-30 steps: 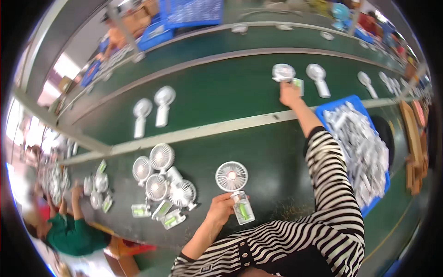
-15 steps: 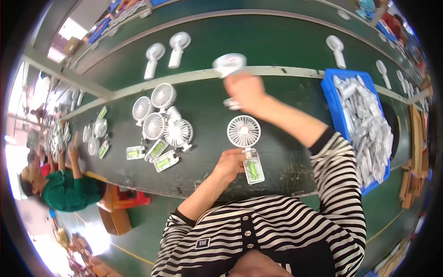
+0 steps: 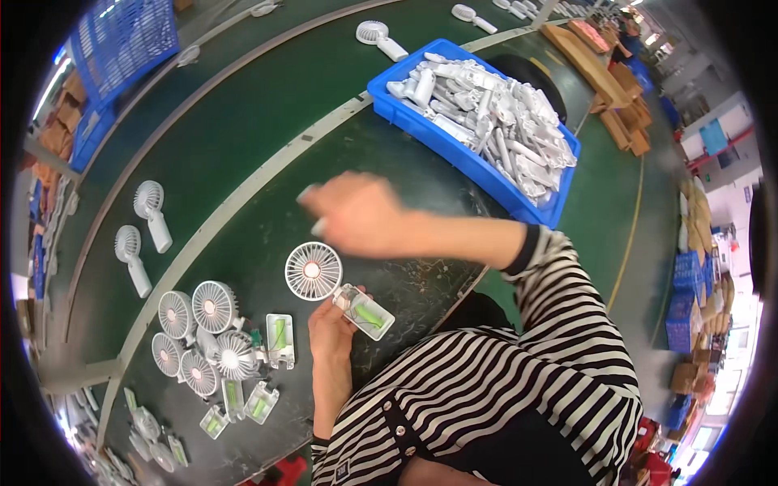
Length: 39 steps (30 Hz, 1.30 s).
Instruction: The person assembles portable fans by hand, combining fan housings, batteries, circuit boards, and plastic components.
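My left hand is closed on a small white handheld fan near the table's front edge. The fan's round grille points away from me. Its handle shell is open, showing a green battery inside. Above and just beyond the grille is my right hand, smeared by motion. Small pale spots show at its fingertips; whether it holds anything I cannot tell. To the left lies a cluster of similar white fans, some with opened handles and green batteries showing.
A blue bin heaped with white plastic handle parts stands at the right on the table. Past a pale rail runs a green belt carrying finished-looking fans. Cardboard pieces are at the far right.
The view has swung to the right, bringing the blue bin toward the middle. My right hand has left the white fan it had at the rail and come back near the held fan.
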Available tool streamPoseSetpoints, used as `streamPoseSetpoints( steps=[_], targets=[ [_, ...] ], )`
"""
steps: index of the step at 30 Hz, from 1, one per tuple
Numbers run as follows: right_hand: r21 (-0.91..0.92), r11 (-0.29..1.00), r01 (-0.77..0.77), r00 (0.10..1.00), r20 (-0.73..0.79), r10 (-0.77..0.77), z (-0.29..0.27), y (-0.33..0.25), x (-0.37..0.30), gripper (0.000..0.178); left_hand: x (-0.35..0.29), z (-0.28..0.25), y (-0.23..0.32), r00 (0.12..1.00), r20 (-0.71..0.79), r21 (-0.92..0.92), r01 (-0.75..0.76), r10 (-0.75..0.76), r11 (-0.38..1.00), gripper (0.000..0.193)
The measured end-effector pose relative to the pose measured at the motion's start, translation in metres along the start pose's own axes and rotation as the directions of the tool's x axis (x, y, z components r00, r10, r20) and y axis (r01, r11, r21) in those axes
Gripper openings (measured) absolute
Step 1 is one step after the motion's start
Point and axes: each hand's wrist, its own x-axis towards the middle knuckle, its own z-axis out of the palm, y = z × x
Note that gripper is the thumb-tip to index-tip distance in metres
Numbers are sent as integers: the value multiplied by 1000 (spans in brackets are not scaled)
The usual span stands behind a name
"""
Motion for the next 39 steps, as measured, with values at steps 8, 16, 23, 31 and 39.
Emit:
streamPoseSetpoints(
  steps=[8, 16, 23, 31, 39],
  targets=[
    [-526, 599, -603, 797, -378, 471, -128, 187, -99, 28, 3, -5, -2, 997, 70, 12, -41, 40, 999, 28],
    [-330, 812, -481, 873, -266, 408, -175, 235, -185, 43, 0, -6, -4, 995, 71, 70, -73, 68, 995, 29],
    [-344, 753, -561, 828, -208, 521, -139, 272, -161, 37, 8, -22, -12, 986, 127, 4, -112, 111, 994, 32],
    [249, 957, -148, 942, -260, 214, -111, 132, -155, 33, 0, 3, -4, 993, -59, 111, -95, 102, 989, 28],
    [916, 219, -337, 833, 182, 522, 39, 62, -110, 29, -4, 5, -7, 993, -82, 59, -85, 90, 995, 30]
  ],
)
